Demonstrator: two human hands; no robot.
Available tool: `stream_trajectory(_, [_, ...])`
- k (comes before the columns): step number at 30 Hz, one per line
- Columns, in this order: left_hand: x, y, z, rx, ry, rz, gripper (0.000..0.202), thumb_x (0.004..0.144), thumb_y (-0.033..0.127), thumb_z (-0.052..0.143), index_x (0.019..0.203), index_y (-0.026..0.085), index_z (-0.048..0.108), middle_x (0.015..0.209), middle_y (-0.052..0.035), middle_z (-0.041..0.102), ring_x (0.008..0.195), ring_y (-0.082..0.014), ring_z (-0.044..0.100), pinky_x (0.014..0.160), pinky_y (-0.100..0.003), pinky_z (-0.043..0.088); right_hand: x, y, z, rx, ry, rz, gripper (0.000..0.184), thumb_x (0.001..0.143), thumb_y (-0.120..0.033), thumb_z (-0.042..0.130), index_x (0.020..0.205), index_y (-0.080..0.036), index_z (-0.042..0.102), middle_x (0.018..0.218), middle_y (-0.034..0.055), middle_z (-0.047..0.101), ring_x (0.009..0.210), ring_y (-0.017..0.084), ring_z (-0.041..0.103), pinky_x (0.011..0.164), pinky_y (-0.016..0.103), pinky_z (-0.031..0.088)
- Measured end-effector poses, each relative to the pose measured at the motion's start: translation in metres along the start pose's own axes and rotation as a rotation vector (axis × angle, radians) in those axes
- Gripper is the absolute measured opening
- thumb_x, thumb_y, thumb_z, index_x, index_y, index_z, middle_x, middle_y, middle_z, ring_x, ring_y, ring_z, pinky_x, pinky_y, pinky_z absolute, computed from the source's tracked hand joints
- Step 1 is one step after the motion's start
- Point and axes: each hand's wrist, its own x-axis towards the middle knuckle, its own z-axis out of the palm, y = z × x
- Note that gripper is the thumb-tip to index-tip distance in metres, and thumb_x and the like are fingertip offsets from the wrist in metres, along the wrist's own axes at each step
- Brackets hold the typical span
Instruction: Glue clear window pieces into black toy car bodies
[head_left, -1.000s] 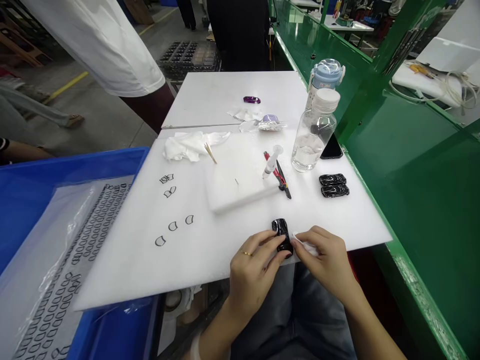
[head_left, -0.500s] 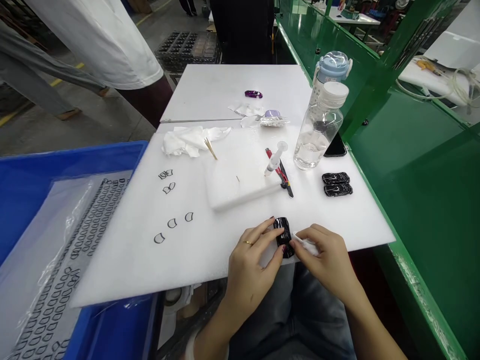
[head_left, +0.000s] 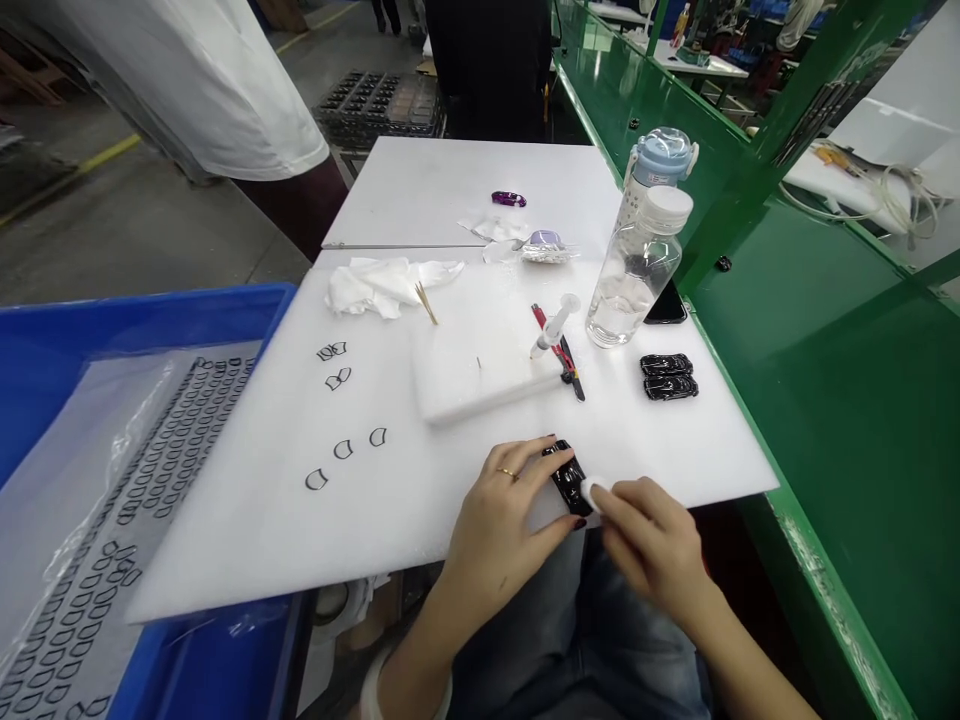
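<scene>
The black piece [head_left: 570, 482] lies between my hands at the table [head_left: 352, 535] edge, its length slanting far-left to near-right. My left hand [head_left: 499, 525] pinches its ends, my right hand [head_left: 656, 545] a white wad [head_left: 589, 492] against it.

From my remote seat I am looking in on a workshop, one seemingly set on a factory floor. A green partition [head_left: 840, 360] is running along the bench's [head_left: 420, 500] right edge, and another table [head_left: 697, 62] is standing beyond it. The near left corner is jutting over a blue bin [head_left: 150, 304] holding a sheet [head_left: 180, 430] of repeated black outlines. Stacked trays [head_left: 379, 103] are sitting past the far edge, a yellow line [head_left: 109, 153] is marking the floor [head_left: 225, 245], and two similar model cars [head_left: 669, 377] are lying by the right edge.
</scene>
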Motion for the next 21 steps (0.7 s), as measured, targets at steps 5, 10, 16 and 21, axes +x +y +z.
stream_trajectory(5, [0.0, 0.0, 0.006, 0.039, 0.05, 0.012, 0.051, 0.069, 0.018, 0.077, 0.119, 0.024, 0.063, 0.122, -0.0066, 0.064, 0.111, -0.0284, 0.056, 0.093, -0.047, 0.053, 0.004, -0.009, 0.005, -0.134, -0.053, -0.025, 0.032, 0.088, -0.008, 0.05, 0.115, -0.016, 0.064, 0.086, 0.0082, 0.061, 0.067, 0.017, 0.053, 0.057, 0.028, 0.047])
stream_trajectory(10, [-0.003, -0.001, 0.007, 0.061, 0.091, 0.027, 0.047, 0.072, 0.021, 0.076, 0.118, 0.025, 0.064, 0.118, -0.007, 0.064, 0.108, -0.0279, 0.058, 0.089, -0.045, 0.056, 0.017, 0.018, -0.017, -0.126, -0.046, 0.129, 0.027, 0.09, -0.011, 0.049, 0.112, -0.018, 0.063, 0.091, 0.0076, 0.063, 0.078, 0.017, 0.061, 0.066, 0.028, 0.051])
stream_trajectory(16, [-0.008, -0.001, 0.01, 0.129, 0.088, 0.039, 0.047, 0.077, 0.023, 0.072, 0.123, 0.024, 0.06, 0.123, -0.0062, 0.062, 0.112, -0.0261, 0.057, 0.088, -0.041, 0.056, 0.034, 0.041, -0.039, -0.476, 0.075, 0.193, 0.03, 0.09, -0.025, 0.054, 0.119, -0.017, 0.059, 0.111, 0.0121, 0.065, 0.101, 0.029, 0.058, 0.085, 0.044, 0.047])
stream_trajectory(21, [-0.011, -0.008, 0.012, 0.266, 0.083, 0.148, 0.087, 0.068, 0.046, 0.08, 0.14, 0.019, 0.04, 0.13, -0.0116, 0.059, 0.116, -0.0294, 0.056, 0.093, -0.043, 0.052, 0.029, 0.0, -0.008, -0.183, -0.089, 0.187, 0.031, 0.088, -0.024, 0.059, 0.118, -0.019, 0.055, 0.1, 0.0079, 0.067, 0.091, 0.025, 0.06, 0.078, 0.039, 0.048])
